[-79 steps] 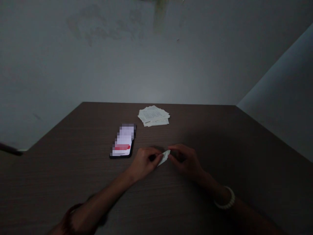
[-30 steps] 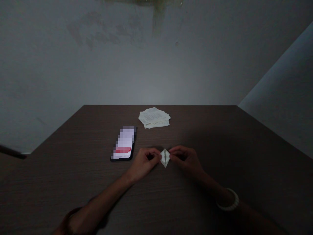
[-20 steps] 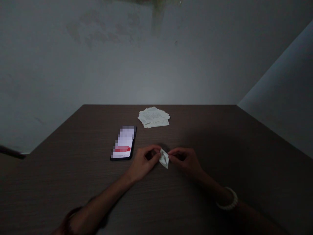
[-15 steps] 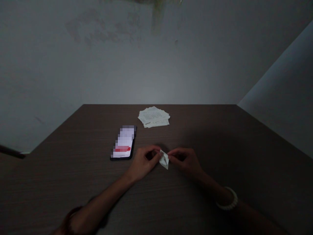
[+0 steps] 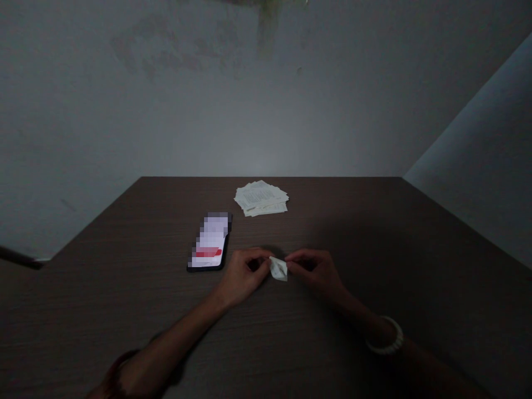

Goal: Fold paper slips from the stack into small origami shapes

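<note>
A small white folded piece of paper (image 5: 279, 270) is held between my two hands, just above or on the dark wooden table (image 5: 249, 343). On its left edge, the thumb and fingers of my left hand (image 5: 246, 274) are pinched together. My right hand (image 5: 315, 270) pinches the upper right corner between thumb and index finger. A crease or dark gap shows in the middle of the paper; its finer folds are too small to make out.
A phone (image 5: 210, 241) with a lit, partly pixelated screen lies left of my left hand. Farther back is a loose pile of printed paper sheets (image 5: 261, 198). A grey wall (image 5: 266, 122) stands behind the table.
The paper has tilted and its lower tip looks shorter and blunter, shifted slightly upward. Both hands keep their pinch almost in place.
</note>
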{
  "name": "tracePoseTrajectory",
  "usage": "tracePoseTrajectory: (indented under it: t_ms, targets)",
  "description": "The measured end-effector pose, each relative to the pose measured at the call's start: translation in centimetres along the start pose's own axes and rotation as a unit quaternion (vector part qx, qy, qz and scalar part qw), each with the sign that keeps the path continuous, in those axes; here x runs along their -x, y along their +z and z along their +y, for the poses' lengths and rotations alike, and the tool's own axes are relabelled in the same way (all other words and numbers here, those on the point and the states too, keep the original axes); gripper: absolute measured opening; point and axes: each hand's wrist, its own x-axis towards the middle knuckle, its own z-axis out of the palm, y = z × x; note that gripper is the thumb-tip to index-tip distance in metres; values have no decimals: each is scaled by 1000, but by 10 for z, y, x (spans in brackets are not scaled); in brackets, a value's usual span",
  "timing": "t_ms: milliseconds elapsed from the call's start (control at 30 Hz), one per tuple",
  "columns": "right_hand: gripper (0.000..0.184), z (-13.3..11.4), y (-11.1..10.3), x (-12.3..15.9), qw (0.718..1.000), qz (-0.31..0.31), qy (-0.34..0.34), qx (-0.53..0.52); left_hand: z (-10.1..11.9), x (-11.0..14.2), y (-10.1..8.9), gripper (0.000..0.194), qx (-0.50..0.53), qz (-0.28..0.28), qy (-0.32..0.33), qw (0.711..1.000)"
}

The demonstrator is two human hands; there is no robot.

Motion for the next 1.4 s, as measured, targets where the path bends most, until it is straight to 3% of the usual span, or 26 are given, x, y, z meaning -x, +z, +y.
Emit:
tracePoseTrajectory:
  t_ms: [367, 667, 833, 933, 1133, 1400]
  targets:
    - [11, -3, -1, 1, 999, 5, -31, 26, 1, 0, 0, 18, -4, -8, -13, 1000]
    - [10, -4, -2, 3, 992, 9, -96, 78, -2, 0, 2, 20, -17, 7, 8, 1000]
    - [12, -5, -4, 4, 992, 17, -96, 82, 4, 2, -1, 21, -53, 70, 15, 996]
    - [19, -7, -5, 6, 988, 10, -132, 86, 7, 4, -2, 21, -114, 127, 43, 984]
    - [25, -8, -2, 10, 973, 5, -189, 131, 5, 7, 1, 20, -172, 190, 108, 961]
    - [16, -8, 0, 9, 973, 23, -170, 153, 6, 9, 2, 10, -157, 209, 186, 947]
